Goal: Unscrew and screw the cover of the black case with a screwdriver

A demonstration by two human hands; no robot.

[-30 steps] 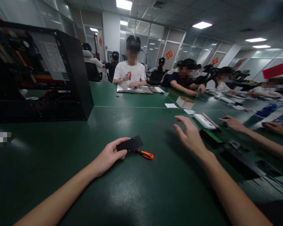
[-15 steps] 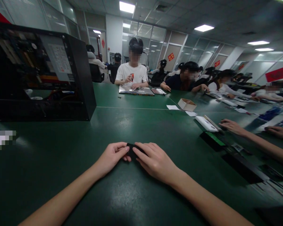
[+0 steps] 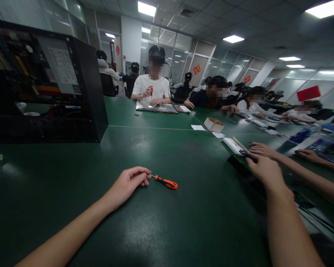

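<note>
Fingers of the left hand (image 3: 127,184) are loosely curled on the green desk (image 3: 161,230), holding nothing, tips touching the screwdriver (image 3: 165,182) shaft. Farther right, the right hand (image 3: 263,170) is laid on a black part (image 3: 237,165); its grip cannot be told.

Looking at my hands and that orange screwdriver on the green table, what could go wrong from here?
1. The small orange-handled screwdriver lies loose beside your left hand; a nudge might roll it across the green table.
2. Your right hand reaches to the dark flat parts at the right, close to another person's hand; you could bump each other.
3. Your head is turned away from the screwdriver's tip, so the left fingers might catch it.
</note>
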